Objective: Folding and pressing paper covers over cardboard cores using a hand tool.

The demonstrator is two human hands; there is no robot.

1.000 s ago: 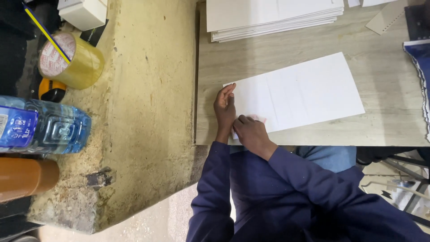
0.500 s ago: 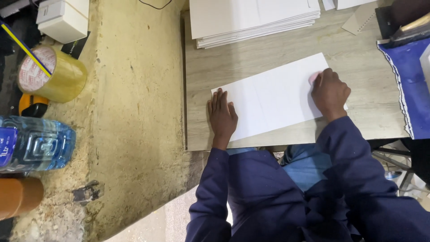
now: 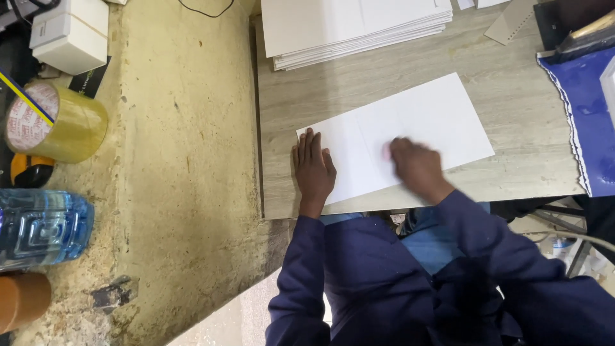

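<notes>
Pressing flat, left hand pins the white sheet at its 8 o'clock corner, fingers together. Right hand (blurred, grip unclear) rests mid-sheet. Sheet's long axis runs 8-to-2 across the wooden table.

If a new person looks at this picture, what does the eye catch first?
First, the white sheet lying flat on the wooden table, with the left hand pressed on its near-left corner and the right hand, blurred, over its middle. Next, the stack of white sheets at the far edge, and the yellow tape roll at far left.
</notes>
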